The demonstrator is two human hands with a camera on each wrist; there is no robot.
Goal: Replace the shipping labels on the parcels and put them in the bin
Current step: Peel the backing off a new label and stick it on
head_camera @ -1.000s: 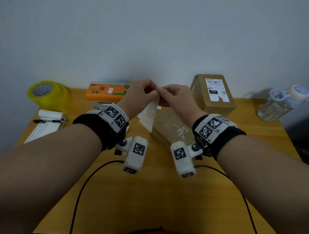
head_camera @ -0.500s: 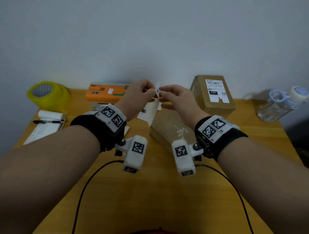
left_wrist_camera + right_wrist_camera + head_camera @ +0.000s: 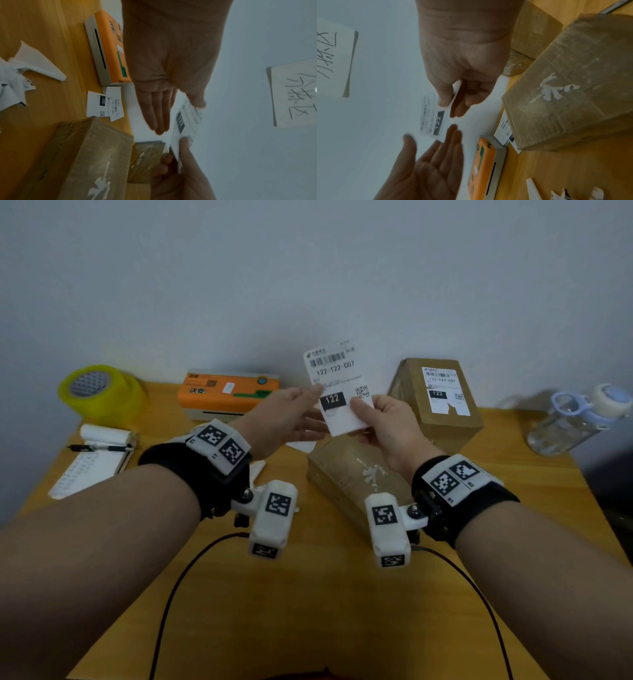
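Note:
A white shipping label (image 3: 337, 392) printed "122" is held upright in the air, its print toward me. My right hand (image 3: 366, 416) pinches its lower right edge between thumb and fingers, as the right wrist view (image 3: 453, 105) also shows. My left hand (image 3: 308, 409) lies at the label's left edge with straight fingers and the thumb tip touching it. Below the hands lies a bare brown parcel (image 3: 356, 474) with torn white label scraps on top. A second parcel (image 3: 442, 398) at the back right carries a label.
An orange label printer (image 3: 226, 392) stands at the back, with spare labels (image 3: 104, 104) beside it and torn paper scraps (image 3: 17, 75) nearby. A yellow tape roll (image 3: 99, 388) and a notepad with pen (image 3: 92, 460) lie left. A water bottle (image 3: 579, 419) lies right.
The label has been raised and turned with its print toward me. My left fingers have gone from pinching to straight. My right hand's grip has shifted to the lower right edge.

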